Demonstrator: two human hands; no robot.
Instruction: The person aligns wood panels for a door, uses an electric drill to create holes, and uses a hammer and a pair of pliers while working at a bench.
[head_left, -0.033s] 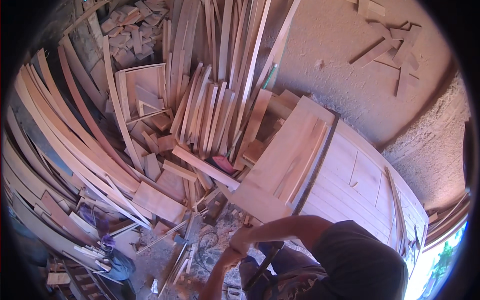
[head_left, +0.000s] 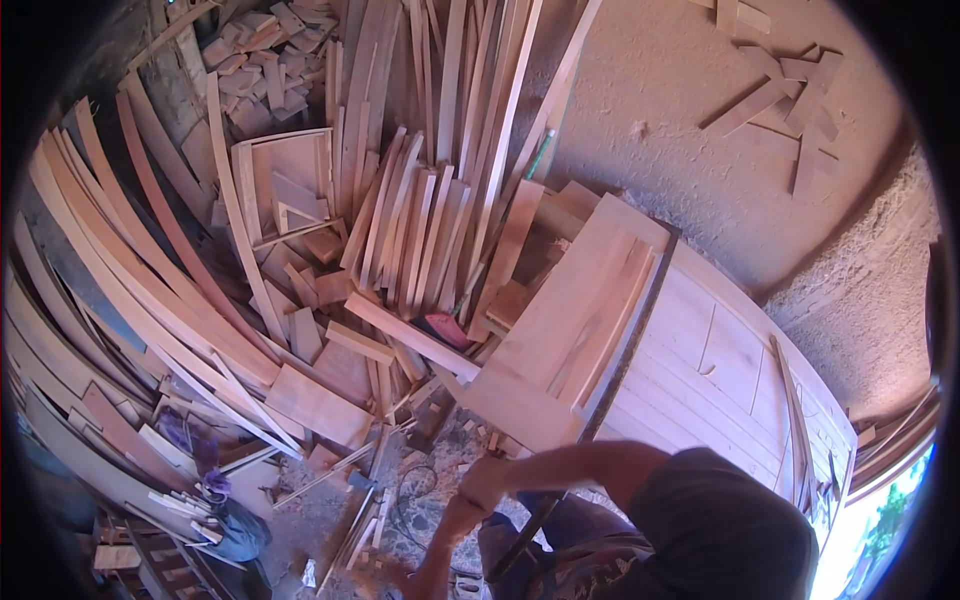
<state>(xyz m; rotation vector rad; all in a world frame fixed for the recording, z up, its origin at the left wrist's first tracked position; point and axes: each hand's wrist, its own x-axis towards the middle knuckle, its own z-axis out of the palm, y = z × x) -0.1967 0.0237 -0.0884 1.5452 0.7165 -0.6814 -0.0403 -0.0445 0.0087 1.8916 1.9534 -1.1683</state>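
Note:
My right hand [head_left: 486,482] and my left hand [head_left: 462,514] are close together, just off the near left corner of a wooden panel [head_left: 690,350]. Both look closed, the right one above the left, and whatever is between their fingers is hidden. A long dark metal bar [head_left: 628,355], like a bar clamp, lies across the panel and runs on under my right forearm toward my body. Left of the bar, a wide pale board [head_left: 540,350] forms the panel's end, with narrower strips along it.
Several upright wooden strips [head_left: 420,230] lean behind the panel's left end. Long curved-looking planks [head_left: 150,260] fill the left side. Offcuts [head_left: 255,75] are heaped at the back left; more wood pieces [head_left: 790,95] lie at the back right. Scraps and dust cover the floor [head_left: 310,540].
My right forearm and elbow have dropped slightly, showing a little more of the metal bar. My hands stay together in nearly the same place.

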